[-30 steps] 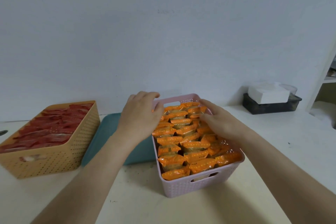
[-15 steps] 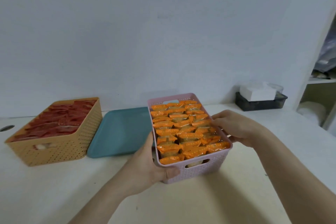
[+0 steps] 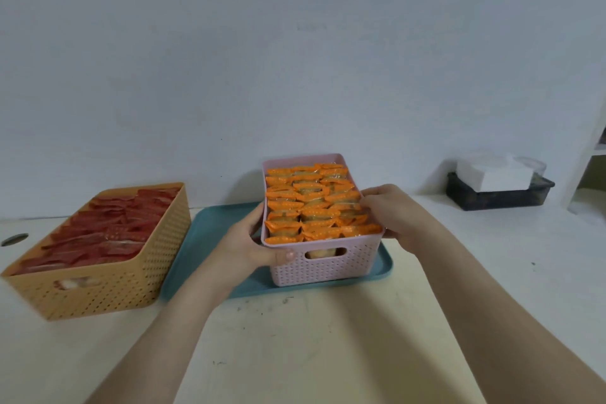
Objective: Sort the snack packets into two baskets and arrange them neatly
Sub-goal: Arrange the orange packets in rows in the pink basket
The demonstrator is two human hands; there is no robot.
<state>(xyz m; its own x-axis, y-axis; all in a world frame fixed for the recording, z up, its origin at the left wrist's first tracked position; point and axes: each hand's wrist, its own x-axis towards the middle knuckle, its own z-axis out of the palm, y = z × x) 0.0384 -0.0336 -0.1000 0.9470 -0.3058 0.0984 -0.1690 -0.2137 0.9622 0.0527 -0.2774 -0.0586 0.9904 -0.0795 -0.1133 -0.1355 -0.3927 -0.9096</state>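
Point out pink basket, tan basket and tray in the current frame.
pink basket (image 3: pixel 328 267): head view, on its front wall below the handle slot.
tan basket (image 3: pixel 108 292): head view, on its perforated front wall.
tray (image 3: pixel 210 233): head view, on its bare left part.

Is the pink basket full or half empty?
Full: rows of orange snack packets fill the pink basket up to its rim.

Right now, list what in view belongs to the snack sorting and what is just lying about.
Job: pink perforated plastic basket, gripped by left hand and right hand; orange snack packets in it; tan perforated plastic basket; red snack packets in it; teal plastic tray beneath the pink one.
Lying about: dark plastic box; white block in it.
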